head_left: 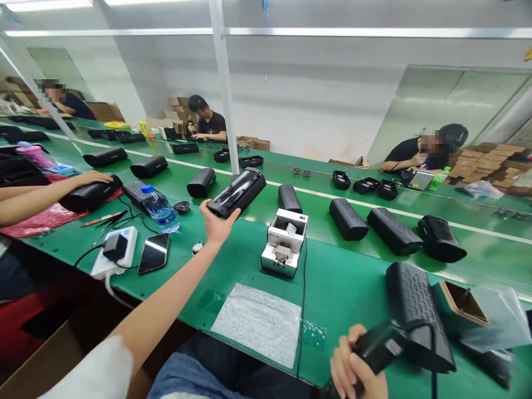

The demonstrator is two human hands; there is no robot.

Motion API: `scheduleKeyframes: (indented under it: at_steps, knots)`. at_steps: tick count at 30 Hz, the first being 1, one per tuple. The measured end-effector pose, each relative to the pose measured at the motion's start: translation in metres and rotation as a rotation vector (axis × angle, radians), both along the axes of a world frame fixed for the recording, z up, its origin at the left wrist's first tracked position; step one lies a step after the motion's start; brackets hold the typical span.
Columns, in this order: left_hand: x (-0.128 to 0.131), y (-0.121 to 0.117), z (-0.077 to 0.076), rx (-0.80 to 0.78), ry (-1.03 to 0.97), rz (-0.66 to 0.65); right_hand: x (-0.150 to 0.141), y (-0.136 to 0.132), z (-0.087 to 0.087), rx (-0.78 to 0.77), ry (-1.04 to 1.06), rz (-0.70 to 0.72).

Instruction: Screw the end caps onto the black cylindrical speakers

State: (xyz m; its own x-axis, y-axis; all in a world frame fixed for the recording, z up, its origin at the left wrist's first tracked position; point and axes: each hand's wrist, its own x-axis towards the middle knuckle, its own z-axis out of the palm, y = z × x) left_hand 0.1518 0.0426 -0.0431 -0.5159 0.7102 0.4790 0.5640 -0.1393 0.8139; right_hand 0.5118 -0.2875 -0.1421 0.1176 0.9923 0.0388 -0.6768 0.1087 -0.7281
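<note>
My left hand (216,221) reaches out over the green bench and grips a black speaker housing (236,193), held in the air with its open side up. My right hand (353,370) is low at the near edge, fingers wrapped round a black corded power tool (380,346). A black ribbed speaker shell (415,305) stands just right of that tool. A white screw feeder box (285,241) sits between my hands, with a bubble-wrap sheet (257,321) in front of it.
Several black speaker housings (393,230) lie along the green conveyor (332,266). A water bottle (160,208), a phone (153,252) and a power strip (114,252) sit at left. A co-worker's hand (89,177) rests on a speaker there. Other people sit across the line.
</note>
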Motion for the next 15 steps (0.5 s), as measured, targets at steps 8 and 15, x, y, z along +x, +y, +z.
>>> scheduleKeyframes:
  at_steps: [8,15]
  knots:
    - [0.102,0.12,-0.026,-0.195,0.043,0.071,-0.012,0.015,-0.026,-0.092,0.088,0.012]
    - [0.117,0.126,-0.034,-0.266,0.05,0.033,-0.019,0.016,-0.023,-0.109,0.103,-0.004]
